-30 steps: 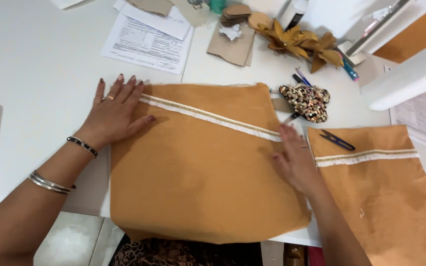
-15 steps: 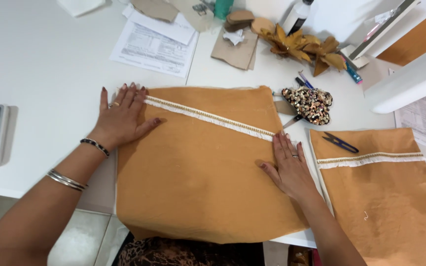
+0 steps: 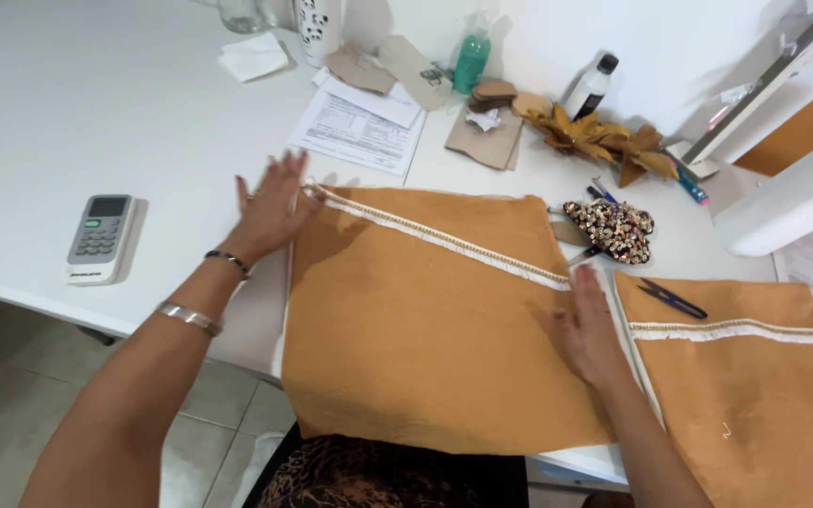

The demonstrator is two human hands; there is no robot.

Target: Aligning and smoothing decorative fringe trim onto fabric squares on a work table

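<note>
Grey remote w/ screen (image 3: 100, 239) left; green bottle (image 3: 471, 60), white black-cap bottle (image 3: 592, 87) back.

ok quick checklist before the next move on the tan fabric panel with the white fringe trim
1. Left hand flat at the upper left corner of the tan fabric panel: ok.
2. Right hand flat on the panel's right edge: ok.
3. White fringe trim lying straight across the panel: ok.
4. Panel fully on the white table: not ok, the near edge hangs over the table edge.
5. Small blue thread snips clear of both hands, resting on the second tan panel: ok.
6. Panel free of wrinkles: cannot tell, slight creases near the bottom.
</note>
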